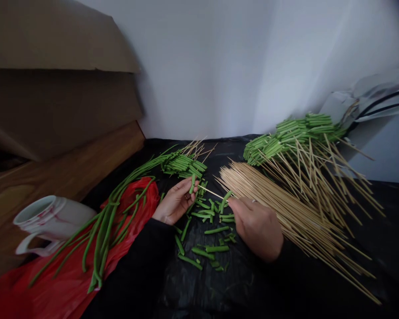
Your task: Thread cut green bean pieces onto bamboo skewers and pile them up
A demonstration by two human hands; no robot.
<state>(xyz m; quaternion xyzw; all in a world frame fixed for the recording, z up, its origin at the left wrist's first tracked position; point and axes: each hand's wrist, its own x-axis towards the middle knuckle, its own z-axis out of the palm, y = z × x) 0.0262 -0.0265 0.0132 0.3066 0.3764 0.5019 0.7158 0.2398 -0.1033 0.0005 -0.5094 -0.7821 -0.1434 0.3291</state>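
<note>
Head view: left hand [174, 201] pinches a bean piece [193, 183]; right hand [257, 226] apparently grips the skewer [210, 191], whose tip could prick skin if it slips.

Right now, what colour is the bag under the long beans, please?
The bag is red, in head view.

Held skewer [211, 192] ends hidden, red bag [26, 297] cut by lower edge; mug [48, 217] blurred

1. Left sleeve [142, 261]: black, long, plain fabric, ending at the wrist.
2. Right sleeve [291, 266]: the same black, also reaching the wrist.
3. Left grip [174, 201] and right grip [256, 223]: both bare from the wrist down.
</note>
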